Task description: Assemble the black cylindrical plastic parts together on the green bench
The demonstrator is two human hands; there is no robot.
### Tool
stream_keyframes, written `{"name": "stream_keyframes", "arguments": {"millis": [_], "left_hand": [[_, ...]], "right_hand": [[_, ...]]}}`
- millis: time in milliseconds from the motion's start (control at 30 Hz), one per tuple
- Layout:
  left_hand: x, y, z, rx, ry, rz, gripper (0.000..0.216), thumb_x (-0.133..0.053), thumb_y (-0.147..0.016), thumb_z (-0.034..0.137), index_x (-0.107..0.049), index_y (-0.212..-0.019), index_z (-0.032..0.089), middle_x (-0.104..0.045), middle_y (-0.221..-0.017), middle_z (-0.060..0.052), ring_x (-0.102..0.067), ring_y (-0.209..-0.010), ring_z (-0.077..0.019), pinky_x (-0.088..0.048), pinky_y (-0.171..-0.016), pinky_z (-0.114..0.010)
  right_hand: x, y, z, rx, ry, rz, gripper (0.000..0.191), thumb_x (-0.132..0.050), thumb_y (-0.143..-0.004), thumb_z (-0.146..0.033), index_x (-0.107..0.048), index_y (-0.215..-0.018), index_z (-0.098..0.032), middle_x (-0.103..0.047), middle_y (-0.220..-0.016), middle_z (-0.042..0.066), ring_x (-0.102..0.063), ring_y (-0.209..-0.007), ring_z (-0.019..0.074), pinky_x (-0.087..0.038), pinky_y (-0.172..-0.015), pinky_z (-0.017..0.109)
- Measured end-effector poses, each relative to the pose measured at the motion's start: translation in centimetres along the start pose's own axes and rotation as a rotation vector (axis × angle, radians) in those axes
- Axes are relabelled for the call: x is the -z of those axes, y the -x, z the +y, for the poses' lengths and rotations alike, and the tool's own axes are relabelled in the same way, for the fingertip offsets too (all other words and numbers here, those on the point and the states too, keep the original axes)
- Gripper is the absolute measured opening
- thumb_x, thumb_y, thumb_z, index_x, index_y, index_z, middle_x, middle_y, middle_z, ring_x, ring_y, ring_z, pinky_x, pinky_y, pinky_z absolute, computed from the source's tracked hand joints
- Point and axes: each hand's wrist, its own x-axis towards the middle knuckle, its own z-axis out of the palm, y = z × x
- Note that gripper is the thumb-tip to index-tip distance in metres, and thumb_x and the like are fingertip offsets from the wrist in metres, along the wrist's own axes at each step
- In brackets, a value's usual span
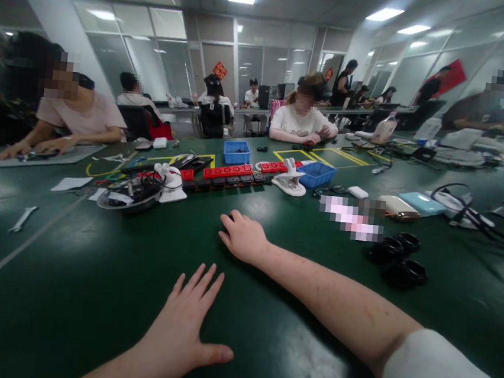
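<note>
My left hand is spread just above or on the dark green table, palm down, fingers apart and thumb stretched out to the right. Nothing shows in it. Farther forward, my right hand reaches across from the right, palm down over the table. Its fingers are slightly bent and apart, with a small dark patch between them that I cannot make out. Beyond it, closest to the fingertips, lies a row of red and black blocks. A white clip-like stand is at the row's right end.
Black ring-shaped parts sit to the right, near a light blue pouch and black cables. Two blue bins, one at the back, stand beyond the row. At left are a bowl and a wrench. Co-workers sit around.
</note>
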Motion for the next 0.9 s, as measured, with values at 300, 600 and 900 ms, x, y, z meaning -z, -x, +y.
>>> {"name": "stream_keyframes", "arguments": {"millis": [300, 600, 900], "left_hand": [[-1.2, -0.1, -0.9, -0.060, 0.037, 0.128, 0.104, -0.051, -0.055, 0.078, -0.022, -0.138, 0.022, -0.018, -0.145, -0.013, -0.014, -0.130, -0.0371, -0.016, -0.100, -0.061], [-1.8, -0.6, -1.8, -0.002, 0.024, 0.457, 0.070, -0.053, -0.073, 0.060, -0.039, -0.128, 0.020, -0.044, -0.133, -0.013, -0.037, -0.122, -0.0321, -0.017, -0.101, -0.061], [-2.3, 0.3, -0.5, -0.224, 0.098, 0.303, 0.083, -0.070, -0.057, 0.057, -0.039, -0.128, 0.027, -0.042, -0.134, -0.011, -0.033, -0.124, -0.0370, -0.008, -0.098, -0.068]], "right_hand": [[0.0, 0.5, 0.7, 0.039, -0.026, -0.129, 0.020, -0.041, -0.087, -0.028, -0.047, -0.103, -0.018, -0.053, -0.099, 0.008, -0.055, -0.081, 0.0176, -0.044, -0.066, 0.028], [2.5, 5.4, -0.2, 0.200, -0.158, -0.210, 0.020, -0.051, -0.082, -0.027, -0.052, -0.099, -0.017, -0.056, -0.091, 0.006, -0.056, -0.080, 0.0165, -0.044, -0.066, 0.026], [4.3, 11.3, -2.0, 0.416, -0.340, -0.280, 0.026, -0.055, -0.078, -0.024, -0.051, -0.102, -0.016, -0.057, -0.099, 0.006, -0.054, -0.084, 0.0159, -0.045, -0.070, 0.026]]}}
